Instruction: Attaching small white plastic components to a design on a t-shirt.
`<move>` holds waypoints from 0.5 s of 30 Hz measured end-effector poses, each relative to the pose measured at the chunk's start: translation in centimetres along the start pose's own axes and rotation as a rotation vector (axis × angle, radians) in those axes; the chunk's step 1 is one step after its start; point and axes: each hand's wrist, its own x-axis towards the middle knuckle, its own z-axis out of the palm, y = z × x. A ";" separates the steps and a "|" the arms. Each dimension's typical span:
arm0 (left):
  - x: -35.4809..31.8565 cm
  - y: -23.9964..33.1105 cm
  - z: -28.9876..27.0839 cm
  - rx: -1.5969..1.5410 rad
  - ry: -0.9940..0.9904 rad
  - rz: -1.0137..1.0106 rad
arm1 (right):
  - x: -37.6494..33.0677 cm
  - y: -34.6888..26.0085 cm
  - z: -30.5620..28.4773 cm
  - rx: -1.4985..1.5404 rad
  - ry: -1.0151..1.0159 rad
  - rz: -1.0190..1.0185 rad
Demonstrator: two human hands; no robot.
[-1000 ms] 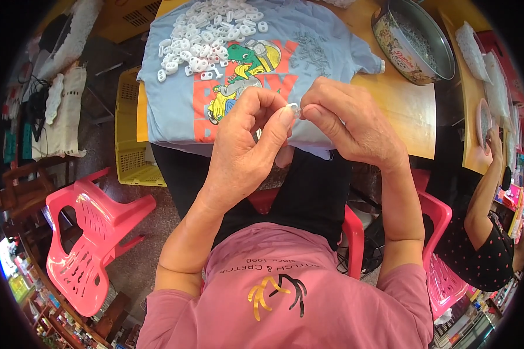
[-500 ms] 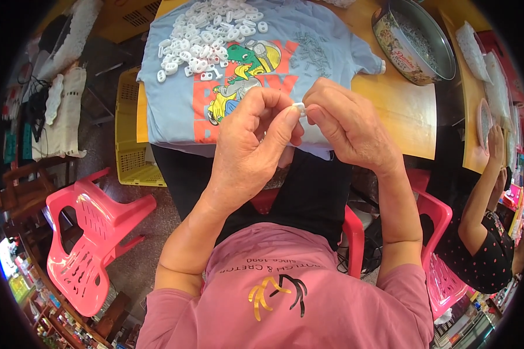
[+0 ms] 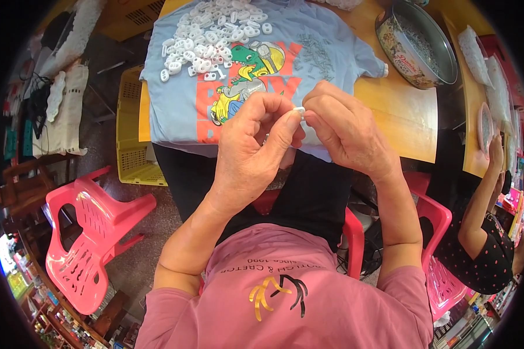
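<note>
Between the thumb and forefinger of my left hand [image 3: 251, 142] is a small white plastic piece [image 3: 299, 109], held just above the table's near edge. The fingers of my right hand [image 3: 350, 129] are pinched together right against the piece's other side; whatever they hold is hidden. Beyond my hands a heap of white two-hole plastic pieces [image 3: 212, 35] lies on a light blue T-shirt [image 3: 172, 110] printed with a cartoon dinosaur. To the right of the heap, many small grey metal pins or screws [image 3: 313, 58] are spread on the cloth.
An oval metal tin [image 3: 410, 64] with more small metal parts stands at the back right of the wooden table [image 3: 399, 116]. A yellow crate [image 3: 135, 160] and a pink plastic chair [image 3: 93, 238] are at my left. Another person's arm [image 3: 482, 203] shows at far right.
The white piece has tilted slightly between my fingertips, now showing more of its edge. Both hands stay in nearly the same place, and the table scene shifts a little in the picture.
</note>
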 end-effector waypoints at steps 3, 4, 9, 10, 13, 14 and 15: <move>-0.1 -0.1 -0.2 0.010 -0.007 0.026 | 0.1 -0.2 0.1 0.008 -0.003 -0.005; -0.2 -0.1 -0.3 -0.001 -0.007 0.015 | 0.2 -0.3 0.1 0.009 -0.015 0.002; -0.3 0.0 -1.1 -0.029 -0.004 -0.011 | 0.3 -0.5 0.5 -0.001 -0.059 0.045; -0.1 -0.1 -1.2 -0.060 0.016 -0.035 | 0.4 -0.6 0.6 0.002 -0.072 0.079; 0.1 -0.2 -1.8 -0.108 0.022 -0.067 | 0.8 -0.8 0.6 0.048 -0.043 0.105; 0.1 -0.2 -1.9 -0.125 0.009 -0.077 | 0.8 -0.7 0.5 0.047 -0.044 0.103; 0.2 -0.2 -2.0 -0.125 0.010 -0.075 | 0.7 -0.7 0.2 0.062 -0.041 0.129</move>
